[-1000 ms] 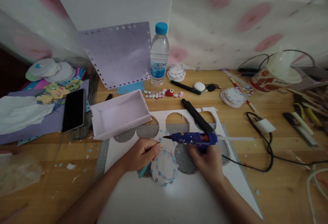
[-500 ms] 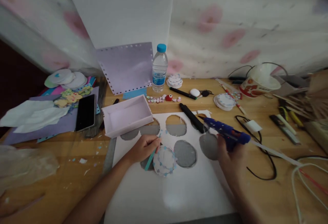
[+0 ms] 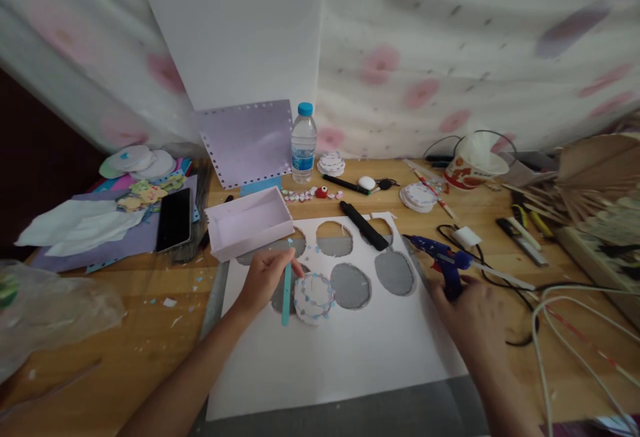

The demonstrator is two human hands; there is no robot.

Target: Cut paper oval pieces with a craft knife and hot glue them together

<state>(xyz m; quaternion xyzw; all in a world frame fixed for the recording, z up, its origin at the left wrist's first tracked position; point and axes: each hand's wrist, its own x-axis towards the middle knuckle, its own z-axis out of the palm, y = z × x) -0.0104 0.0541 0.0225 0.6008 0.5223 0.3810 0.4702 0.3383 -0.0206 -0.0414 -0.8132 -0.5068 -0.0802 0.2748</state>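
Observation:
My left hand is closed, pinching a teal craft stick that points down toward me. Just right of the stick, a round white paper piece edged with small blue and pink dots lies on a white sheet with several round holes cut in it. To the right of the sheet, my right hand is around the lower handle of a blue glue gun, its nozzle pointing left. The fingers of that hand are slightly blurred. A clear glue stick sticks out of the gun's back.
A black marker-like tube lies across the sheet's top edge. Behind are a lilac box, a water bottle and stacked paper rounds. A phone lies left; white cables and a cutter lie right.
The view has swung to the right. My right hand and the glue gun have moved off the sheet to its right. The teal stick hangs more upright, slightly apart from the dotted round.

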